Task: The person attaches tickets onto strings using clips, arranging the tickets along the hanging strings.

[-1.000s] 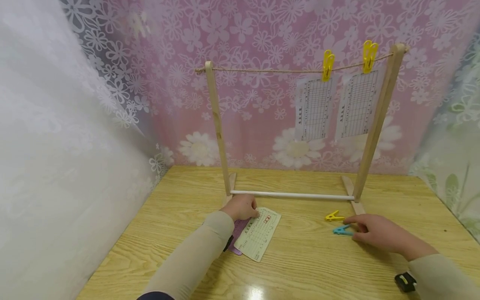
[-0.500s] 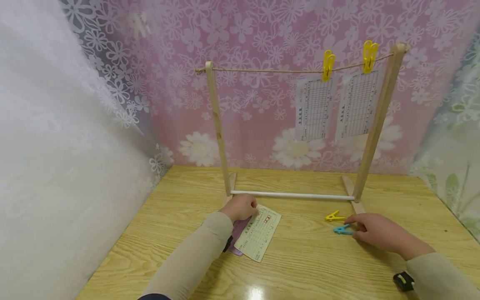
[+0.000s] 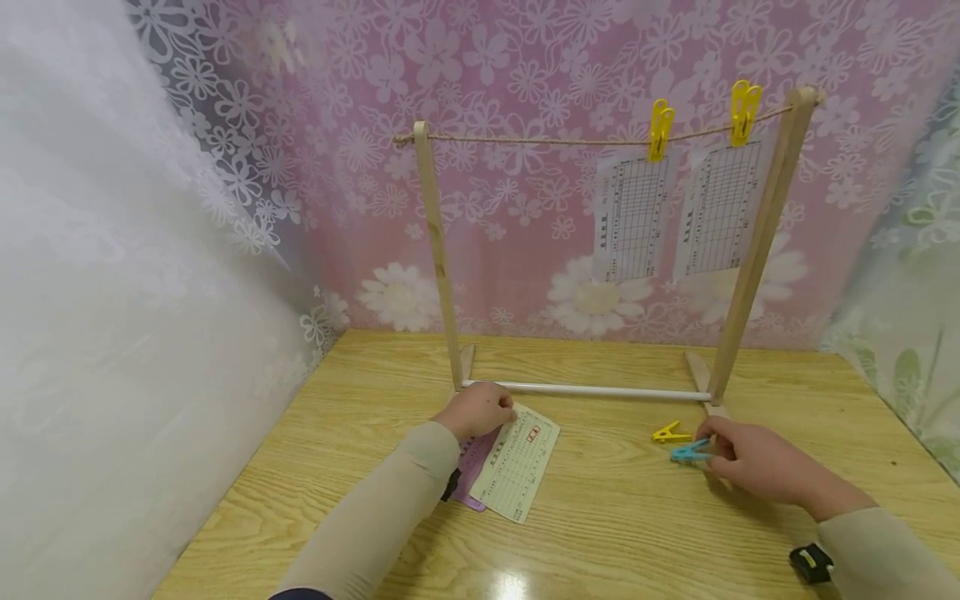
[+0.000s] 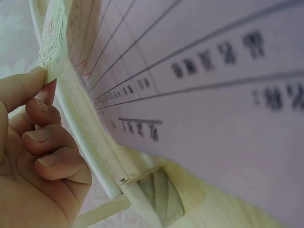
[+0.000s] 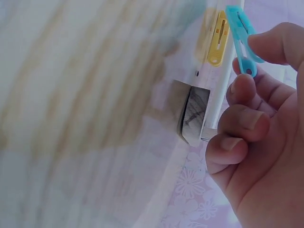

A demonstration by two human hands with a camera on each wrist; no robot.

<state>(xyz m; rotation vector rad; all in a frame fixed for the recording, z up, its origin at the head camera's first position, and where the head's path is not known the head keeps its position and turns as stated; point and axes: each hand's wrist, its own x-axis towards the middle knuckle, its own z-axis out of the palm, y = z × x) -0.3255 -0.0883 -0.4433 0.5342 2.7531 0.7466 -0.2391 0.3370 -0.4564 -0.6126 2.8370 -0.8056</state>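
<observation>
Between thumb and index finger, my left hand [image 3: 474,410] pinches the far corner of a pale green printed paper slip [image 3: 517,467]. A purple printed slip [image 3: 471,473] lies partly under the green one and fills much of the left wrist view. My right hand [image 3: 757,460] pinches the handle end of a light blue clothespin [image 5: 233,14], its nose pointing left in the head view. Just beyond the blue clothespin, a yellow clothespin [image 3: 670,433] lies on the table.
A wooden frame [image 3: 441,267] with a white bottom bar [image 3: 592,390] stands behind the hands. Two white printed slips hang from its rope [image 3: 540,141] at the right, each under a yellow clothespin [image 3: 660,133]. A flowered curtain [image 3: 525,275] closes off the back.
My left hand has moved slightly back and left, drawing the green slip's far corner along. The blue clothespin in my right hand has shifted slightly up in the head view.
</observation>
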